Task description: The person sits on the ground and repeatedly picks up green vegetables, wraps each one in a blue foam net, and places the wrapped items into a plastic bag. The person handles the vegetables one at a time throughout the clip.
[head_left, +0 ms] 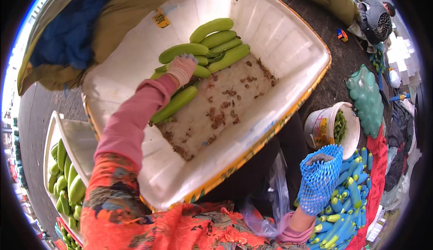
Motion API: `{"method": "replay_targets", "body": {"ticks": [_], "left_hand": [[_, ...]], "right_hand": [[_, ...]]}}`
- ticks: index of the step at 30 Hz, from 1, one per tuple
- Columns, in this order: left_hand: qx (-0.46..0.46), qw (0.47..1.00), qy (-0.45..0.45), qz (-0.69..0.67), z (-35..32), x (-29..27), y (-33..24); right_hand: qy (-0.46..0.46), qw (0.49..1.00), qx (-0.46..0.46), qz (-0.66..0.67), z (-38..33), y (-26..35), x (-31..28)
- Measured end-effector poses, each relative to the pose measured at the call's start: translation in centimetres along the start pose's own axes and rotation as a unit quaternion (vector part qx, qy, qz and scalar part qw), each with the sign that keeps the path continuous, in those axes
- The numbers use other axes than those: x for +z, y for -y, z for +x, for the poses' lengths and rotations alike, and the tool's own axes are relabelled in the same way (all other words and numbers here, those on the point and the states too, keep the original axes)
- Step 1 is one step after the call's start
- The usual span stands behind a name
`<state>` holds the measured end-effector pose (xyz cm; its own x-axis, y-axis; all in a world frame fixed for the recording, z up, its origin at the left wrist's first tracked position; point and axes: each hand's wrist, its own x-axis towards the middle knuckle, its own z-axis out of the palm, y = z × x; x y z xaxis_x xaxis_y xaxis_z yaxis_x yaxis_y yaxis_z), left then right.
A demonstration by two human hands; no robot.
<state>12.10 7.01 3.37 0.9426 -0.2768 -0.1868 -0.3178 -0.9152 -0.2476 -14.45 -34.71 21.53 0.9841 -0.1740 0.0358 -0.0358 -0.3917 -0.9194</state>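
Note:
My left hand, in a pale glove, reaches into a large white foam box lined with brown debris. Its fingers are curled on one of several long green eggplants, which lie piled at the box's far left. A single green eggplant rests just nearer than the hand. On the right, a blue foam net sleeve is stretched over my right hand. A grey glove shows at the sleeve's mouth; the fingers look bunched inside it, partly hidden by the mesh.
Beside my right hand lies a heap of eggplants in blue net sleeves. Beyond it stands a white bucket holding green stem pieces, near a green net bag. Another box of green eggplants stands at left. A person crouches far right.

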Motion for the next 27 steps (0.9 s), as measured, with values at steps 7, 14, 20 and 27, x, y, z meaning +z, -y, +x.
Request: {"method": "replay_targets", "body": {"ticks": [7,14,20,27], "left_hand": [[-0.044,0.999,-0.020,-0.023,3.0,7.1,-1.9],[0.007,0.680,-0.065,-0.731,-6.9,-12.6,-2.7],[0.056,0.556,-0.006,-0.829,-17.7,-20.6,-7.3],[-0.005,0.490,-0.051,-0.870,-22.6,-20.3,-7.0]], "right_hand": [[-0.085,0.975,0.104,0.174,5.3,2.9,6.9],[0.273,0.677,0.094,0.677,12.3,7.8,12.3],[0.220,0.912,-0.204,0.278,9.3,9.5,15.6],[0.087,0.909,-0.385,-0.132,8.6,7.7,14.5]]}}
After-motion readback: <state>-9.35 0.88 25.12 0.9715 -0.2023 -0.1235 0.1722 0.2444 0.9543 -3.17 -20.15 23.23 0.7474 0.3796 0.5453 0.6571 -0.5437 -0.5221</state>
